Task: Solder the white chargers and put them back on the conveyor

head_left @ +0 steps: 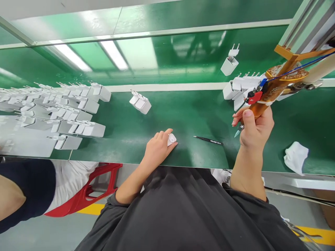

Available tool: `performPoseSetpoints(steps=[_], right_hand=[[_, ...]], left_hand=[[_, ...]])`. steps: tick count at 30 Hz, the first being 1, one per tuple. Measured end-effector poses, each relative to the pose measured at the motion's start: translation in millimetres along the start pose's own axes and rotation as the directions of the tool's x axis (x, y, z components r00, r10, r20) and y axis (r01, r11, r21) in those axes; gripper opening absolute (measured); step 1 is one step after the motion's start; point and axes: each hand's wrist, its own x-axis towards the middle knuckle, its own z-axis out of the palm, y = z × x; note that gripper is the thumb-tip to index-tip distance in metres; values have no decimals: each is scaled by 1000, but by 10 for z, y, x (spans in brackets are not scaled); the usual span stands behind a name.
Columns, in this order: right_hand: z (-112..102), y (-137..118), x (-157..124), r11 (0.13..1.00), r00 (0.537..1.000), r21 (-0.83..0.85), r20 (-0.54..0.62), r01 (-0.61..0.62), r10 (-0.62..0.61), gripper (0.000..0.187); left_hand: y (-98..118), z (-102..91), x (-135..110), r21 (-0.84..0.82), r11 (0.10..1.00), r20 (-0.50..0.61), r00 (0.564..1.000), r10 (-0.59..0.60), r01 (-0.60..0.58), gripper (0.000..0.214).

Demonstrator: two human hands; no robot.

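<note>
My left hand (157, 148) rests on the green belt (188, 115) with its fingers curled over a small white charger (171, 139). My right hand (255, 127) is raised and wrapped round the amber handle of a hanging tool (281, 82) with a red clip and blue wires. A metal tip shows below that fist. Black tweezers (208, 140) lie on the belt between my hands.
Several white chargers lie in rows at the left (65, 111); one lies alone (140, 101), a cluster sits near the tool (239, 89), another beyond (229, 63). A white cloth (295, 157) lies at right. A person's sleeve (23, 191) and a red stool (86, 191) are at lower left.
</note>
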Motion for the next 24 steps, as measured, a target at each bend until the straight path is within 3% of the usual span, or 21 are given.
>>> performPoseSetpoints(steps=[4, 11, 13, 17, 20, 24], right_hand=[[-12, 34, -5, 1000, 1000, -12, -12, 3, -4, 22], [-10, 61, -13, 1000, 1000, -4, -7, -12, 12, 25], [-12, 67, -13, 1000, 1000, -6, -7, -26, 26, 25], [-17, 71, -21, 998, 998, -34, -15, -56, 56, 27], [-20, 69, -37, 998, 999, -37, -19, -49, 48, 25], [-23, 79, -54, 998, 999, -45, -35, -33, 32, 23]], left_hand=[[14, -49, 7, 53, 998, 80, 997, 14, -18, 50], [-34, -69, 28, 103, 993, 97, 994, 46, -56, 48], [-182, -77, 159, 101, 994, 18, 999, 33, -34, 43], [-594, -130, 579, 125, 977, -211, 967, -144, 173, 44], [-811, -155, 806, 159, 963, -217, 959, -180, 217, 44], [-890, -128, 877, 135, 963, -276, 942, -191, 234, 52]])
